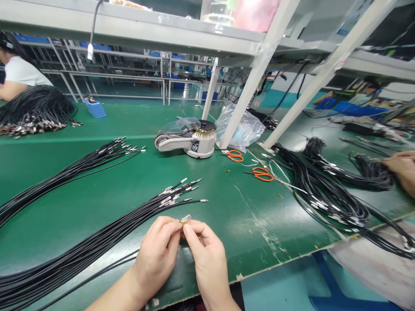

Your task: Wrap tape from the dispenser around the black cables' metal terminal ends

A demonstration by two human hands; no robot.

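Near the table's front edge, my left hand (157,252) is closed around the end of a black cable, part of which (113,268) runs out to the left. A silver metal connector (186,218) sticks up between the fingertips of both hands. Just beneath it shows a small piece of yellow tape (184,223), pinched between the thumb and finger of my right hand (207,255). Most of the held cable end is hidden by my fingers. Behind my hands lies a bundle of black cables (123,226) with silver connectors pointing right.
A second cable bundle (74,168) lies farther left. A tape dispenser (199,142) stands mid-table, with orange-handled scissors (262,174) and another pair (235,155) nearby. Coiled cables (327,190) and another person's hand (402,170) are right; a person (22,71) sits far left.
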